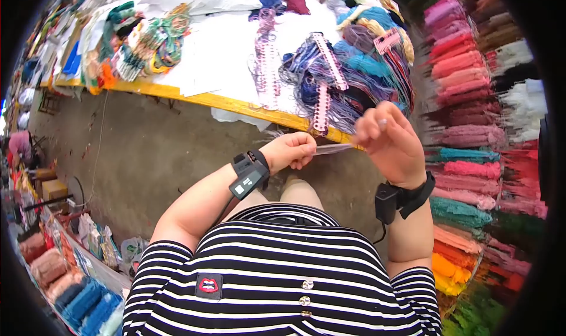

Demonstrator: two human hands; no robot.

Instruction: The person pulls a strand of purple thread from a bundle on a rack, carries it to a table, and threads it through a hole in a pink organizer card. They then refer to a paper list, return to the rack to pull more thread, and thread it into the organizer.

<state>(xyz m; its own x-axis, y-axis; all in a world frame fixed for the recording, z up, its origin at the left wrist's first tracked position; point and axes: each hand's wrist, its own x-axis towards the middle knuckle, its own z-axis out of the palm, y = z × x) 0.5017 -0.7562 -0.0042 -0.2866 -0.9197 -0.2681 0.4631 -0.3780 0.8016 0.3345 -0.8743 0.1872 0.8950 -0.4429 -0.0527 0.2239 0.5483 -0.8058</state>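
In front of my waist, my left hand [293, 151] is closed in a pinch on a thin bundle of pale thread [333, 149]. The bundle stretches across to my right hand [390, 141], which is raised near the table edge with fingers curled about its other end; the exact grip is partly hidden. Loose ends trail behind my left hand. Just beyond lie tangled blue and purple threads [348, 94] with punched white-and-pink thread cards, among them one card [321, 107] at the edge and another card [330, 61] above it.
A white-topped table [218, 58] with a yellow edge [206, 102] spans the front. Multicoloured skeins [147, 44] lie on its left part. Racks of coloured yarn [466, 100] stand close on my right. More yarn bundles [82, 300] are at lower left. Concrete floor [147, 141] shows below.
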